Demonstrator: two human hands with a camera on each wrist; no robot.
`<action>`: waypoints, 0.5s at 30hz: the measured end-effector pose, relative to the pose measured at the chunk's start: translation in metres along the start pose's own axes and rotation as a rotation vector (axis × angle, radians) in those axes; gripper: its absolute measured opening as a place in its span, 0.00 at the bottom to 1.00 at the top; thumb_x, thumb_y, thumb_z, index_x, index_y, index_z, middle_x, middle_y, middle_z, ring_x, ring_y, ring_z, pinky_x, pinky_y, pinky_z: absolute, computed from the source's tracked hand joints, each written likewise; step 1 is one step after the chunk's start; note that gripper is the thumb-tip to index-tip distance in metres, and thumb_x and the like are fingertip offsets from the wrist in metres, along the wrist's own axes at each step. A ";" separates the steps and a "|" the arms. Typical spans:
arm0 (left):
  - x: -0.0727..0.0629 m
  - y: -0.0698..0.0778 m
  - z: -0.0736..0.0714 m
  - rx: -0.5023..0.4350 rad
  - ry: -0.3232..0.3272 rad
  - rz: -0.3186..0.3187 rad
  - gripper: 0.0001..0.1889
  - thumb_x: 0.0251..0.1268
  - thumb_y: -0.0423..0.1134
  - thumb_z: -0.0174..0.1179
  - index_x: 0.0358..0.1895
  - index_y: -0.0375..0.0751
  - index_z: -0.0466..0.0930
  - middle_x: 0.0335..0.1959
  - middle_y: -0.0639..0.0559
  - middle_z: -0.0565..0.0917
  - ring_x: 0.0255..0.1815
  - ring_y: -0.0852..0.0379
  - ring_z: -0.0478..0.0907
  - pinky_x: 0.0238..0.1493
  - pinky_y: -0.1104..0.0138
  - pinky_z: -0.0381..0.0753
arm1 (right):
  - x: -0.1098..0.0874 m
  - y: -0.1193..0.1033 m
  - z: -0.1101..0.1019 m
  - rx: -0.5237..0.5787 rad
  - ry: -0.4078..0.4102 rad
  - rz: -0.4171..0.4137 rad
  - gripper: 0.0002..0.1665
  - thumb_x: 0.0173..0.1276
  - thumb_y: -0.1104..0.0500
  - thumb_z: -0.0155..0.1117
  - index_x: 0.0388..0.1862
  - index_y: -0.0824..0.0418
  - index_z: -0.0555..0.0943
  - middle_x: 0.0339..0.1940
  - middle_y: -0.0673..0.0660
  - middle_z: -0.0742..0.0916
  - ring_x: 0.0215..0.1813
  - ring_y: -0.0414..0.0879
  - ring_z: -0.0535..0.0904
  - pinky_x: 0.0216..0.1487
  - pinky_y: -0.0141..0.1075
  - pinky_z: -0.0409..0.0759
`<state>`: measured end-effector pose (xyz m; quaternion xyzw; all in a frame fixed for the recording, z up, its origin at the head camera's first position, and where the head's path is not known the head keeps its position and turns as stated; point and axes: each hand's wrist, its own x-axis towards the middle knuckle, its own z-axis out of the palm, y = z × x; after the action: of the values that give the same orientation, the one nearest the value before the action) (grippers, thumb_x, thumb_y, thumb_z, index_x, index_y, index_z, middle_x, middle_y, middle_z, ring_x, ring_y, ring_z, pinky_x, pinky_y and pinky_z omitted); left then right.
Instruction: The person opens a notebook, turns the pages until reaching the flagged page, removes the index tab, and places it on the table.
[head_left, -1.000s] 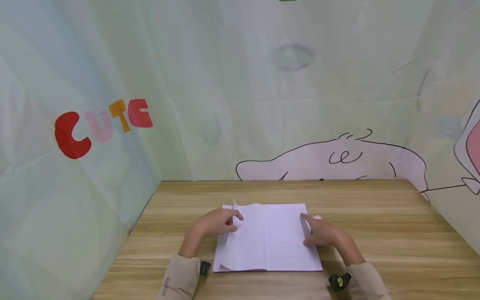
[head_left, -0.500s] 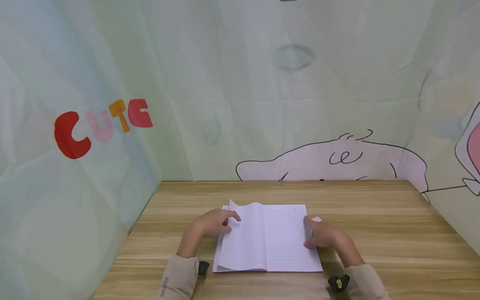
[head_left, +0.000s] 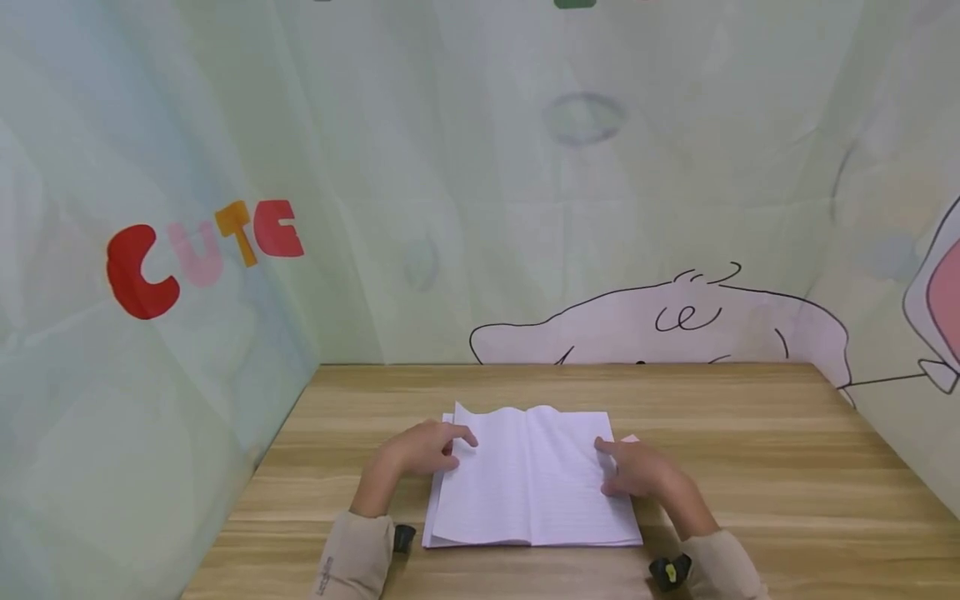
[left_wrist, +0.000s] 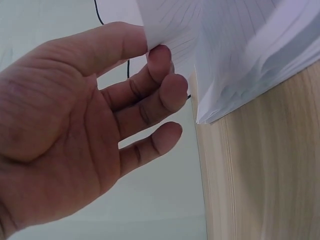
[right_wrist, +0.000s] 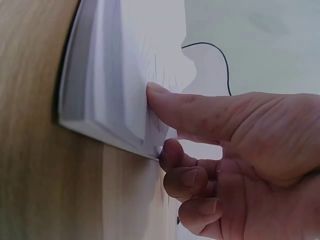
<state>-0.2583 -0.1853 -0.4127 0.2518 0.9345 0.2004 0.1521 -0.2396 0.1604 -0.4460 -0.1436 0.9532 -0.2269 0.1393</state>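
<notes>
An open notebook [head_left: 562, 500] with lined white pages lies on the table in the head view. At its left edge my left hand [head_left: 423, 446] pinches a raised page between thumb and index finger. The left wrist view shows that page [left_wrist: 172, 20] in the grip of the left hand [left_wrist: 100, 105], the other fingers loosely bent. My right hand [head_left: 637, 468] holds the right edge of the notebook. In the right wrist view the thumb of the right hand [right_wrist: 240, 150] presses the page's face [right_wrist: 155, 65], with curled fingers at the edge; how many sheets it grips I cannot tell.
The wooden table [head_left: 750, 433] extends around the notebook. A small pale pink corner [head_left: 632, 438] sticks out behind the right hand. Printed cloth walls [head_left: 420, 208] stand behind and to the left.
The left page has shifted slightly left with my left hand. My right fingers moved off and back onto the right page edge, and that page now bulges near the spine.
</notes>
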 end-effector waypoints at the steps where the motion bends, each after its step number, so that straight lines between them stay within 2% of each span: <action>1: 0.000 0.000 0.000 0.000 -0.001 0.001 0.18 0.65 0.26 0.59 0.55 0.44 0.83 0.26 0.53 0.74 0.27 0.58 0.68 0.29 0.67 0.68 | 0.000 0.000 0.001 -0.003 0.008 -0.004 0.39 0.58 0.63 0.75 0.69 0.68 0.73 0.59 0.70 0.81 0.56 0.58 0.78 0.60 0.57 0.72; 4: -0.002 0.001 -0.001 0.003 -0.002 -0.001 0.18 0.65 0.25 0.59 0.55 0.44 0.82 0.27 0.52 0.74 0.28 0.57 0.69 0.30 0.66 0.69 | 0.000 -0.002 0.002 -0.009 0.041 -0.017 0.38 0.57 0.64 0.75 0.68 0.67 0.75 0.55 0.68 0.83 0.53 0.57 0.77 0.55 0.53 0.75; 8: -0.003 0.001 0.000 0.010 0.001 -0.008 0.18 0.64 0.26 0.60 0.55 0.44 0.82 0.28 0.52 0.74 0.29 0.57 0.70 0.31 0.65 0.70 | -0.002 -0.007 0.004 -0.026 0.067 -0.017 0.36 0.56 0.65 0.75 0.66 0.66 0.77 0.35 0.60 0.83 0.38 0.51 0.76 0.41 0.44 0.75; 10: -0.004 0.000 -0.001 0.017 0.001 -0.007 0.18 0.65 0.26 0.60 0.56 0.44 0.82 0.28 0.52 0.74 0.29 0.57 0.69 0.31 0.65 0.70 | -0.003 -0.008 0.005 -0.034 0.084 -0.022 0.30 0.56 0.66 0.75 0.60 0.64 0.80 0.27 0.56 0.79 0.33 0.49 0.74 0.35 0.42 0.74; 12: -0.003 0.000 -0.001 0.024 0.000 -0.004 0.18 0.65 0.26 0.60 0.56 0.45 0.82 0.28 0.53 0.74 0.29 0.57 0.69 0.31 0.65 0.70 | -0.004 -0.008 0.005 -0.036 0.107 -0.029 0.24 0.55 0.66 0.75 0.52 0.64 0.79 0.25 0.55 0.77 0.30 0.49 0.73 0.32 0.43 0.74; 15: -0.003 0.000 -0.001 0.025 -0.002 -0.003 0.18 0.65 0.26 0.60 0.56 0.45 0.82 0.28 0.53 0.74 0.29 0.58 0.69 0.31 0.65 0.70 | -0.004 -0.008 0.006 -0.030 0.136 -0.034 0.24 0.52 0.66 0.76 0.44 0.68 0.73 0.26 0.57 0.77 0.31 0.51 0.74 0.34 0.47 0.76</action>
<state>-0.2564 -0.1869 -0.4119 0.2526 0.9372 0.1881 0.1501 -0.2321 0.1529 -0.4469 -0.1462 0.9611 -0.2244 0.0681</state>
